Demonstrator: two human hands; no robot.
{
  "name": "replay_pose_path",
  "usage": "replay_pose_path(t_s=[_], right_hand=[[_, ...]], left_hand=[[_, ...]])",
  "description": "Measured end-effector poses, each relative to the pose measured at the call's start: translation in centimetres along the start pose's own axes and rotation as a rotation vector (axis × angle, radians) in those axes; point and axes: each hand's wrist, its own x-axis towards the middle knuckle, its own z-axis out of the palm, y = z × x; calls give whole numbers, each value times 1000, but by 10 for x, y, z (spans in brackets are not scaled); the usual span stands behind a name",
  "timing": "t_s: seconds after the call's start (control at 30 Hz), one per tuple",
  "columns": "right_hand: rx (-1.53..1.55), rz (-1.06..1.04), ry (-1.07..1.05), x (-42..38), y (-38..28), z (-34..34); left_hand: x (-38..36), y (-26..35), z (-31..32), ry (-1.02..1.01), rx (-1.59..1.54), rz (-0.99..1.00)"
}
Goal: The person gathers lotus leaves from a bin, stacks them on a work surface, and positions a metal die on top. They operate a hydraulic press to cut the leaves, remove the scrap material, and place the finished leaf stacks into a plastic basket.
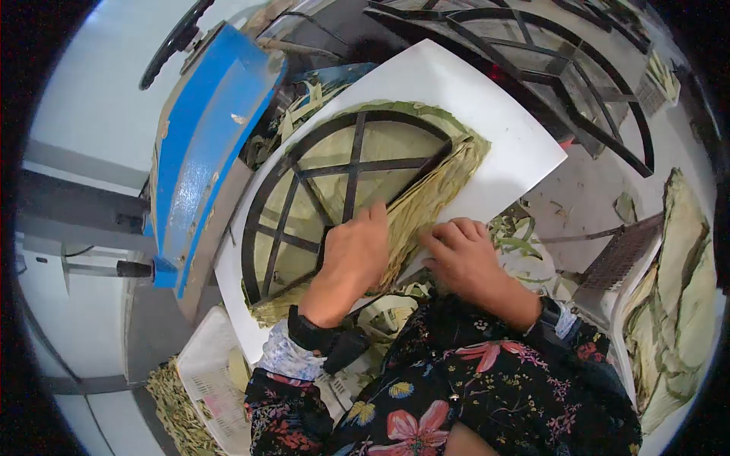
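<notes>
On a white board (525,144) lies a black fan-shaped frame (355,166) with crossbars, over a large dried greenish leaf (418,201). The leaf sticks out past the curved rim, and its crumpled right side runs along the frame's straight edge. My left hand (356,247) is closed over the frame's inner corner, its fingertips hidden from me. To the right, my right hand (464,257) has curled fingers at the lower edge of the leaf, thumb and fingertips against it. How firmly it pinches cannot be seen.
A blue machine part (213,144) stands at the left, close to the board. Another black frame (563,76) is at the upper right. Large dried leaves (677,296) are piled at the right beside a dark basket (620,254). A white crate (217,380) sits lower left near leaf scraps (179,406).
</notes>
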Motion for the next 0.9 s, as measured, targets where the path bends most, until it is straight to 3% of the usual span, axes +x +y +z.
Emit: replay_pose_path(t_s=[0.2, 0.27, 0.4, 0.57, 0.77, 0.9], right_hand=[[-63, 33, -9, 11, 2, 8], [-75, 38, -40, 12, 3, 9], [-55, 46, -54, 14, 2, 4], [-56, 37, -11, 11, 11, 8], [-83, 43, 42, 14, 12, 11], [-49, 32, 23, 11, 13, 10]], left_hand=[[6, 8, 4, 134, 203, 61], [9, 6, -2, 253, 224, 220], [18, 0, 14, 252, 123, 210], [22, 2, 15, 94, 172, 103], [10, 0, 13, 60, 195, 174], [5, 6, 26, 212, 163, 204]])
